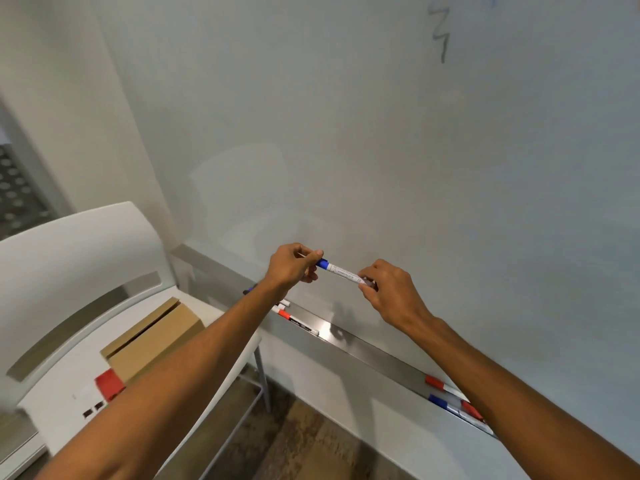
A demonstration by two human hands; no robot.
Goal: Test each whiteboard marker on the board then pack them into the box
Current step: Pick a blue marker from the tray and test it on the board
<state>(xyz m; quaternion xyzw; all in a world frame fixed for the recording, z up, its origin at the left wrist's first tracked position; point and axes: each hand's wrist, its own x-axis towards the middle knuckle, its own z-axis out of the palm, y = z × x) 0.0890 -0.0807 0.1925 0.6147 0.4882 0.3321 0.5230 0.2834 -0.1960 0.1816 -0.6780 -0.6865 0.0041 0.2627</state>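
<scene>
A white whiteboard marker with a blue cap (341, 271) is held in front of the glossy white whiteboard (346, 133), above its brushed steel tray ledge (367, 346). My left hand (294, 266) pinches the blue cap end; my right hand (388, 292) pinches the other end of the barrel. Below, a red-capped white marker (297, 318) lies on the ledge, with a cluster of red and blue markers (450, 400) farther right. A brown cardboard box (156, 337) sits on the white plastic chair (69, 265) at left. A grey squiggle (440, 32) marks the board's top.

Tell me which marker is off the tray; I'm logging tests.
The blue-capped marker, gripped at its ends by the left hand and right hand; the others lie in the tray.
</scene>
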